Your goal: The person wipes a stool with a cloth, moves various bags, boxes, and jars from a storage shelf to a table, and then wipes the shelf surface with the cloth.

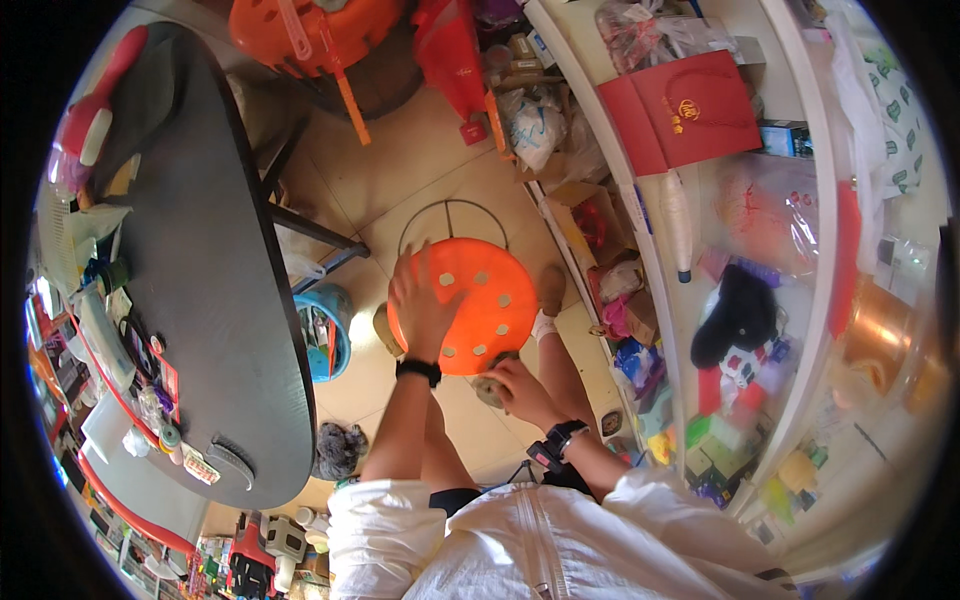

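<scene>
Here, left hand point(420, 303) over orange stool point(485, 310); right hand point(524, 392) gripping cloth point(488, 392).

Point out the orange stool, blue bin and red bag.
Orange stool point(475, 316): head view, on the seat, between its holes.
Blue bin point(343, 335): head view, on the wall at its right side.
Red bag point(660, 122): head view, on its flat front panel.

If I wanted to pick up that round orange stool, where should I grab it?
Probably by the far-right rim of the orange stool, reaching down from the person's right. Its top is round, and that edge lies uncovered, while the left hand spreads over the left part and the right hand holds a greyish-brown cloth-like thing at the near edge.
</scene>
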The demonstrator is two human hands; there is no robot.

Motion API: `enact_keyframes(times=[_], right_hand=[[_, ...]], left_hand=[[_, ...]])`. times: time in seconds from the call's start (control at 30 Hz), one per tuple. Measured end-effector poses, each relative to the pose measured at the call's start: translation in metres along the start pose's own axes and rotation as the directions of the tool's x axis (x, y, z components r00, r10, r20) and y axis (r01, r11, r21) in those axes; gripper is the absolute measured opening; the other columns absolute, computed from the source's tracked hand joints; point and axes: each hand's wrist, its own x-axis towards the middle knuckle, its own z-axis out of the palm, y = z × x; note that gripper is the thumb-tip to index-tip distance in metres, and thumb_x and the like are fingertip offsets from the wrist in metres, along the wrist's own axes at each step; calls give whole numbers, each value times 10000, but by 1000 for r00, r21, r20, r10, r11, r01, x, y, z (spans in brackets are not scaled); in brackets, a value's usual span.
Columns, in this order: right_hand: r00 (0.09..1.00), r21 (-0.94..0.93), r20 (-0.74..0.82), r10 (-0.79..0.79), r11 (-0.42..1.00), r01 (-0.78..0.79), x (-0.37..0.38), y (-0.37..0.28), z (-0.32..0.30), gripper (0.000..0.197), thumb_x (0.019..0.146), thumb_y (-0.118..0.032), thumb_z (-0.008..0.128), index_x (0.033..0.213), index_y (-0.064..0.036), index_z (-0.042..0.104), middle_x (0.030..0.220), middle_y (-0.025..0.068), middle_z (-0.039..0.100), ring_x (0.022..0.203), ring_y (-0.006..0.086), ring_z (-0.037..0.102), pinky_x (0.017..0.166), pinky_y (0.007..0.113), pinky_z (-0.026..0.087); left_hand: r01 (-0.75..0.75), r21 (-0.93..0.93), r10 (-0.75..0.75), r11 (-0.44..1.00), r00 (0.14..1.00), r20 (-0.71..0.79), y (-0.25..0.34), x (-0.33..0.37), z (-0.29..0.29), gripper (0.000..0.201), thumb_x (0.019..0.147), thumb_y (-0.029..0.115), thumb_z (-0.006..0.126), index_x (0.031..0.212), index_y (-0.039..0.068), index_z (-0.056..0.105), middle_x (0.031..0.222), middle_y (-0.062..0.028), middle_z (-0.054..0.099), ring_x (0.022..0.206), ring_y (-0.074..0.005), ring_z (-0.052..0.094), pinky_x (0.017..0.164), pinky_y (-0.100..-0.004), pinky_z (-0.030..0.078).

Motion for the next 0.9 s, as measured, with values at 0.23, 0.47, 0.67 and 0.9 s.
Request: enact_keyframes(times=[0.23, 0.47, 0.67, 0.9], right_hand=[[794, 376, -500, 345, 913, -160, -17, -26, -109, 279, 900, -31, 619, 1179, -32, 628, 1062, 110, 582, 1016, 219, 590, 886, 289, 450], [790, 328, -557, 256, 942, -74, -31, -39, -164, 274, 922, -116, 619, 1191, -63, 617, 1111, 90, 596, 1002, 229, 621, 849, 290, 475], [750, 261, -628, 208, 964, -50, -29, -41, -168, 246, 890, -165, 654, 1124, -90, 658, 1068, 63, 640, 882, 249, 658, 758, 305, 492], [824, 334, -567, 21, 920, 206, -47, -50, -189, 271, 887, -42, 621, 1154, 4, 611, 1103, 104, 582, 1084, 221, 546, 959, 307, 406]], left_hand=[[-366, 307, 201, 879, 867, 456, 35, 21, 33, 906, 660, 226, 829, 1445, 298, 382, 1479, 11, 373, 1370, -304, 332, 1009, -744, 313], [-561, 391, 120, 729, 667, 735, 37, -82, 63, 757, 818, 302, 710, 1471, 340, 329, 1467, -13, 372, 1359, -309, 347, 999, -731, 327], [-594, 432, 57, 679, 628, 776, 4, -162, 93, 621, 916, 295, 573, 1476, 348, 311, 1439, -21, 383, 1322, -312, 381, 972, -745, 344], [-757, 295, -10, 583, 356, 934, -19, -127, 132, 284, 931, 264, 531, 1132, 185, 716, 1159, -34, 685, 1103, -276, 618, 890, -580, 472]])
